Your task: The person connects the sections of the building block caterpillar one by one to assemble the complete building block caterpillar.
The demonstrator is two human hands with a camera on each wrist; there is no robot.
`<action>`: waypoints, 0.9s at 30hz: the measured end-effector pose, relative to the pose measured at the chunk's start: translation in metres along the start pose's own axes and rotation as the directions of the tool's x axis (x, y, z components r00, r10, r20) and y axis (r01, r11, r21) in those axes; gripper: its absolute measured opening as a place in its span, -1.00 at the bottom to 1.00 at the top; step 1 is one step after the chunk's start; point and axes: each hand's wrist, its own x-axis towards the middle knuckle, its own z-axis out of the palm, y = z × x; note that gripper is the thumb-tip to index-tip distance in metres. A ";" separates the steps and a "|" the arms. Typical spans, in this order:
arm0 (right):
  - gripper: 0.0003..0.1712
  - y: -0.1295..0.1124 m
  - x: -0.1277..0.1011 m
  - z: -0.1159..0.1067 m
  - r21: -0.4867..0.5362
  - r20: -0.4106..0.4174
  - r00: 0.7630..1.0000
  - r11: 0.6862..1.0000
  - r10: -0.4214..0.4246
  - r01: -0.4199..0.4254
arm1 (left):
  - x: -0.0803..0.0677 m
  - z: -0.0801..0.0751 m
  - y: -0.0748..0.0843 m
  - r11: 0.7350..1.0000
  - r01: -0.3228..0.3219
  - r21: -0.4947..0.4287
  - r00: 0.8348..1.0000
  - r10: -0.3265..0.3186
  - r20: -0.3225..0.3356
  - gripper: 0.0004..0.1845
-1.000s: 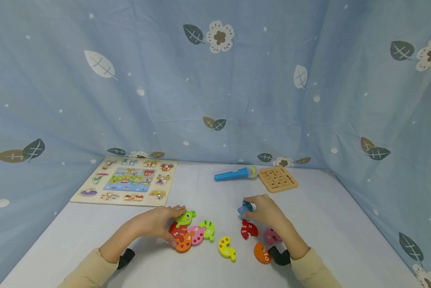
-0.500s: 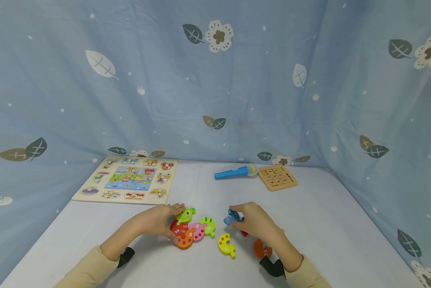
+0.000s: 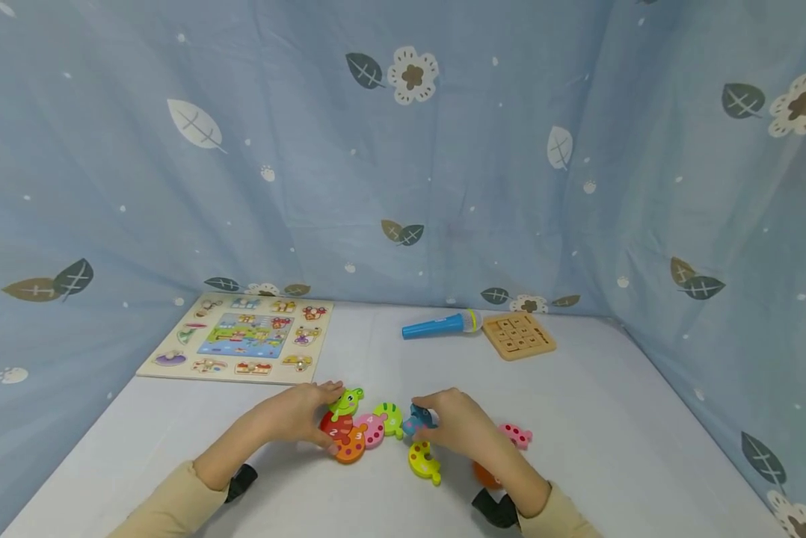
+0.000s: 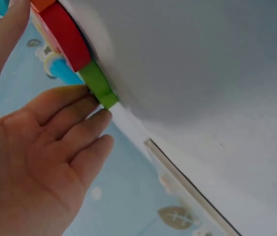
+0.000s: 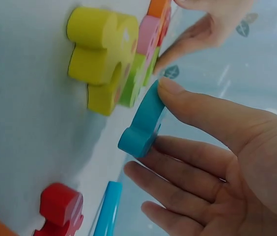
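Note:
A caterpillar puzzle lies on the white table: a smiling green head (image 3: 346,404), then joined red (image 3: 336,424), orange (image 3: 351,447), pink (image 3: 371,431) and light green (image 3: 391,420) numbered pieces. My left hand (image 3: 294,415) rests along its left side, fingertips at the head's edge, thumb by the orange piece; in the left wrist view the fingers are relaxed with the palm showing. My right hand (image 3: 462,424) pinches a blue puzzle piece (image 5: 146,120) between thumb and fingers, right beside the light green piece. Just below it sits a loose yellow piece (image 3: 422,463).
To the right lie loose pink (image 3: 516,435), orange (image 3: 486,476) and red (image 5: 62,206) pieces, partly hidden by my right arm in the head view. Farther back are a wooden picture puzzle board (image 3: 244,338), a blue toy microphone (image 3: 437,326) and a wooden number board (image 3: 517,336).
My right hand has carried the blue piece left and nearer to me, up to the light green piece. The left hand has stayed at the caterpillar's head end.

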 end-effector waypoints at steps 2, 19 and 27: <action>-0.42 -0.002 0.001 0.002 -0.009 0.004 1.000 1.000 -0.001 0.001 | 0.001 0.001 0.002 1.000 0.019 0.001 1.000 -0.019 0.003 0.03; -0.43 -0.006 0.008 0.014 -0.111 -0.008 1.000 0.994 -0.010 0.009 | 0.004 0.001 0.010 0.997 0.075 -0.007 0.997 -0.076 -0.011 -0.02; -0.45 -0.007 0.010 0.015 -0.099 -0.026 0.999 0.995 -0.028 0.026 | 0.003 0.000 -0.001 1.000 0.012 -0.027 1.000 -0.012 -0.017 -0.02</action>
